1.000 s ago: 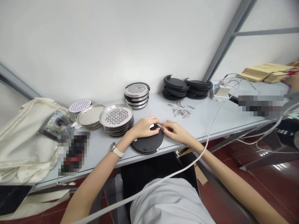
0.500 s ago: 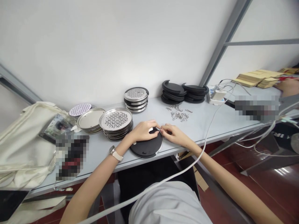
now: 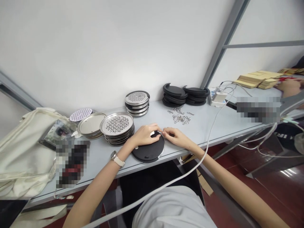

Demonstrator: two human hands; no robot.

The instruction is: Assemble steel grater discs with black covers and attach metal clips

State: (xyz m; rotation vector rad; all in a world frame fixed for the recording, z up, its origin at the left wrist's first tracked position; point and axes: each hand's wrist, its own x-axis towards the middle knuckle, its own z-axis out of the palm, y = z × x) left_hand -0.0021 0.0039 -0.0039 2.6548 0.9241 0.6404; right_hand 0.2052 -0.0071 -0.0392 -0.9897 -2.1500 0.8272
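Note:
A black round grater holder (image 3: 148,151) lies flat near the table's front edge, with a metal rim showing along its right side. My left hand (image 3: 147,134), with a watch at the wrist, rests over its upper part and grips it, thumb and fingers curled at the upper right rim. At that same rim my right hand (image 3: 174,136) is closed in a pinch on a small metal clip, mostly hidden by the fingertips. Behind the hands lies a loose pile of small metal clips (image 3: 180,119). Left of my left hand stands a stack of round metal grater plates (image 3: 117,125).
Plain metal discs (image 3: 91,124) and black-rimmed graters (image 3: 137,98) are stacked behind. Black holders (image 3: 174,91) stand against the wall. A white cable (image 3: 187,173) crosses before me. At right are a power strip (image 3: 218,97), tan sheets (image 3: 257,78) and another person's hand (image 3: 289,86).
The camera view has shifted slightly. Both hands stay at the holder's upper right rim with almost the same grip; the other person's hand has moved a little.

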